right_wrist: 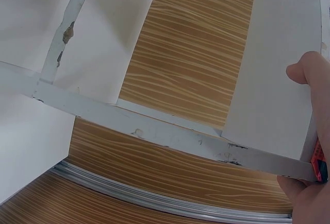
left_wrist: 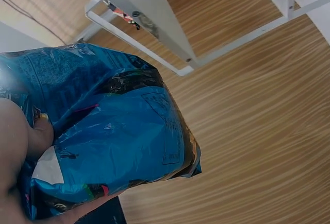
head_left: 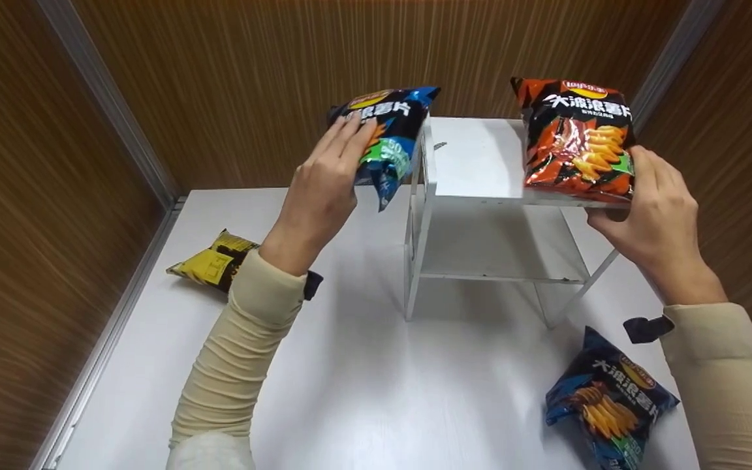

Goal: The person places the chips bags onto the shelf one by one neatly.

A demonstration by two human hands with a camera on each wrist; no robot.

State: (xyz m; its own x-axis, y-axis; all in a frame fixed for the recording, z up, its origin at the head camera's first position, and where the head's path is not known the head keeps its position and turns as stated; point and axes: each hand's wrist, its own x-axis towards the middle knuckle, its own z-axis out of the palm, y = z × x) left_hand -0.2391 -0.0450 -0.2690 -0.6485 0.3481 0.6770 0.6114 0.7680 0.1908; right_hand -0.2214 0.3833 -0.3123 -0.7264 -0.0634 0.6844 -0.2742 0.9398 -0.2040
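My left hand holds a blue-and-black bag of potato chips above the left end of a white shelf rack. Its fingers spread over the printed front; in the left wrist view the thumb presses the bag's blue back. On the right end of the rack's top sits a red-and-black bag of potato chips. My right hand grips the rack's right edge, thumb under the top board and fingers beside the red bag's edge.
A yellow-and-black chip bag lies on the white table at left, partly behind the left forearm. Another blue-and-black chip bag lies at front right. The rack has a lower shelf. Wood-grain panels enclose the table.
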